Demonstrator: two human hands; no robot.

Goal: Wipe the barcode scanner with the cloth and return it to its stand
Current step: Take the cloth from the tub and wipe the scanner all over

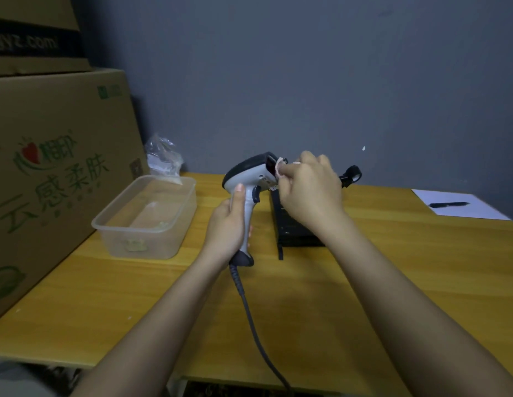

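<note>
The left hand (pixel 231 224) has its grip closed round the handle of the barcode scanner (pixel 249 179), held above the tabletop (pixel 364 267); the right hand (pixel 309 190) pinches the cloth (pixel 279 167) against its window. Short, light strokes would suit (stand (pixel 350 176) waits just beyond).

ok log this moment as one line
left hand grips white barcode scanner handle | right hand presses pale cloth on scan window | black stand empty
</note>
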